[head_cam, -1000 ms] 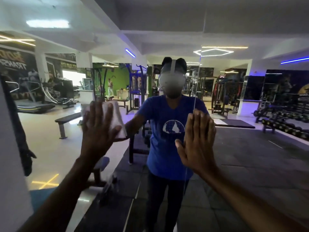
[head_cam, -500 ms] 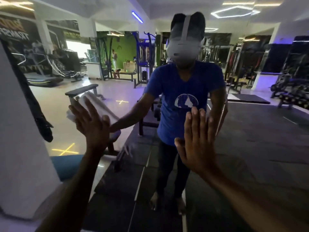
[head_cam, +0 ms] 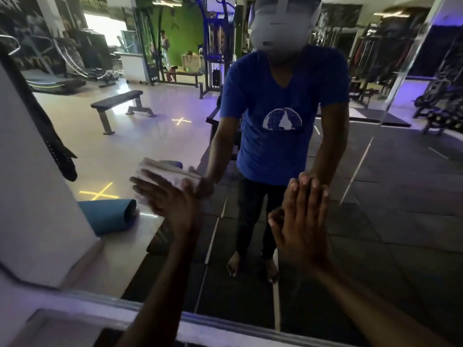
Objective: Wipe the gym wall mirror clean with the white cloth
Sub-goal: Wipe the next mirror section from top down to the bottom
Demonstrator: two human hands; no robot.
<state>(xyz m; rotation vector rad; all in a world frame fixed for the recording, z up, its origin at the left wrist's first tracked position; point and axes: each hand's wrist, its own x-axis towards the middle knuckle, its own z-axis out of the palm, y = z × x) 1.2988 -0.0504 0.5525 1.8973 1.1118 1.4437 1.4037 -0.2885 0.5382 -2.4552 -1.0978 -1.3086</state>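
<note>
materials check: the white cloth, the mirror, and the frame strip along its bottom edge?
white cloth: soft woven fabric, matte, judging by its folded layers bunched under the left hand.
mirror: glass, glossy; it gives a sharp reflection of the gym, and the right hand lies flat against it.
frame strip: smooth and pale with a slight sheen; painted metal or plastic, cannot tell which.

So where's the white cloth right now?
In the head view, the cloth is left of centre, pressed flat on the mirror under the left hand, just above the rolled blue mat.
</note>
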